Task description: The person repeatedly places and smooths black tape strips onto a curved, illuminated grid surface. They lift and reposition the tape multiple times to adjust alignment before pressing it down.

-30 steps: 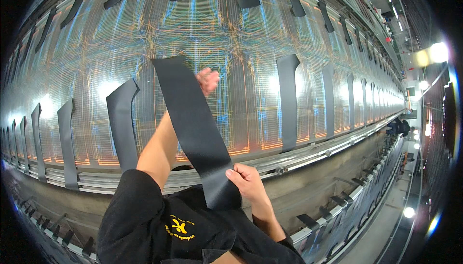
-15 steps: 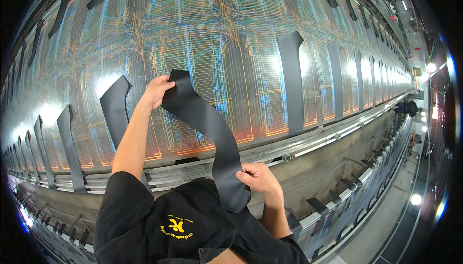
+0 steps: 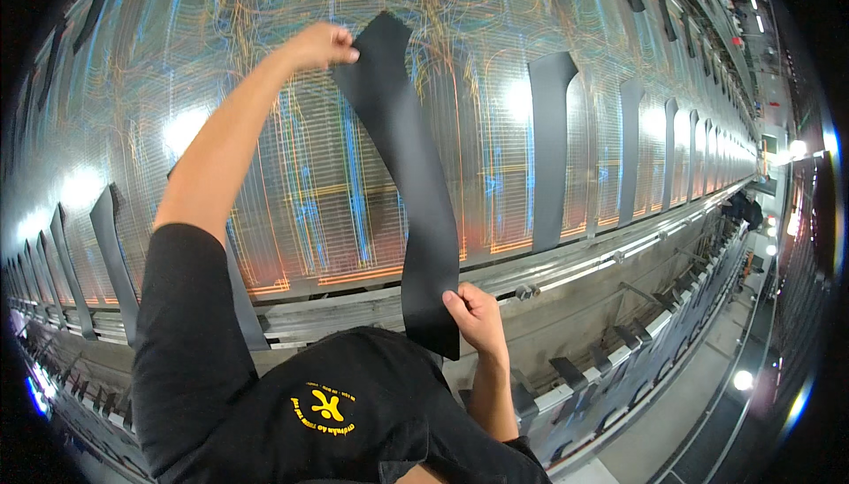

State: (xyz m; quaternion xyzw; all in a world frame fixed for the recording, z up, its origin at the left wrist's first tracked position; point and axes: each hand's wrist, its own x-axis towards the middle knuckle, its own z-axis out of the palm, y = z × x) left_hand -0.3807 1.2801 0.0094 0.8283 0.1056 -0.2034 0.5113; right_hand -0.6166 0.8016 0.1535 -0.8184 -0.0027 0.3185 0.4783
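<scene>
Black strip (image 3: 423,179) now reaches farther across the lined table (image 3: 292,161), straighter, closer to parallel with the neighbouring piece (image 3: 550,152). Left hand (image 3: 320,46) pinches its far end; right hand (image 3: 478,316) grips the near end.

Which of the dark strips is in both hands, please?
The central strip: the left hand grips it near its far end, the right hand toward its near end. The other strips are in neither hand.

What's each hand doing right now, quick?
Left hand: closed, pinching the long, smooth, dark-grey sheet strip near its far end.
Right hand: closed on the strip's near end.
</scene>
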